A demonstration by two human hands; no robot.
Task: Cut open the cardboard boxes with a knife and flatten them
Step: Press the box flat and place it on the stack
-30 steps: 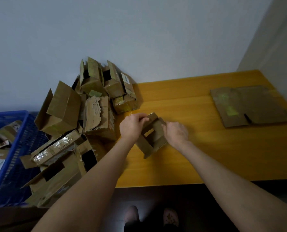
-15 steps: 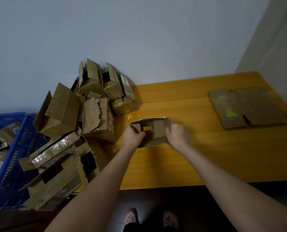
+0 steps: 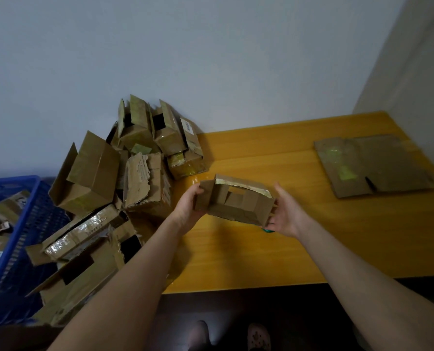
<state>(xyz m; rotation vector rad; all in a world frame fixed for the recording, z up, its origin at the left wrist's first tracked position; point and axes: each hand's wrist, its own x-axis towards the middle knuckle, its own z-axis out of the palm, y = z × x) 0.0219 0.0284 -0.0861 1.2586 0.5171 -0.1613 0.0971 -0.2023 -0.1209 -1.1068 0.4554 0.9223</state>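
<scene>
— Blue plastic on the far left: what is it?
— A crate with a few labelled cartons lying in it. Just beside it rises the heap of cardboard boxes, piled at the left end of the wooden table and up against the wall. Most of them gape open with flaps sticking out, and some carry shiny tape.
— Does the heap crowd you?
— It does. My left forearm runs along its near side, and the closest torn box stands just beside my left hand.
— What is that hand doing?
— It grips the small box by its left end, thumb on the folded-out flap, fingers round behind. The box is up in the air above the table, between my two hands. It is tilted, open side towards me, with a strip of pale tape along its top edge.
— The other hand?
— My right hand is spread against the right end. The thumb sticks up clear of the cardboard, and the fingers are fairly straight, reaching under the lower corner. A teal bit peeps out beneath those fingers; I cannot tell what it is.
— And further right?
— A flattened cardboard lies on the table near its far right corner, well apart from my hands, with greenish tape marks on it.
</scene>
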